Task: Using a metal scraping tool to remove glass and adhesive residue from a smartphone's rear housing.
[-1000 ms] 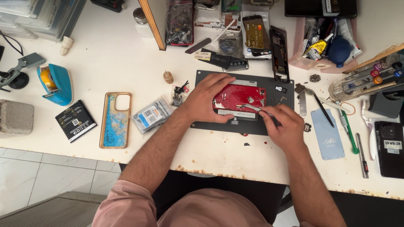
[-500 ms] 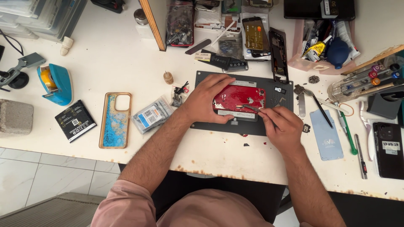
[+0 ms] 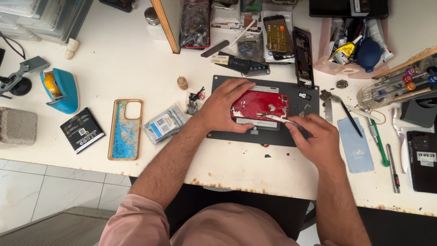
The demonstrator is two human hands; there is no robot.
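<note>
Red phone back (image 3: 259, 105), cracked and scuffed, lies flat on a dark mat (image 3: 282, 135).

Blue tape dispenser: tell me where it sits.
The blue tape dispenser stands at the head view's far left, between the clamp stand and grey block.

Two hands: left hand (image 3: 221, 108), right hand (image 3: 315, 138); one red phone (image 3: 260, 105); one tweezers (image 3: 276, 118); one dark work mat (image 3: 277, 136); one blue phone case (image 3: 125, 129); one blue tape dispenser (image 3: 60, 89); one grey block (image 3: 17, 126)
</note>
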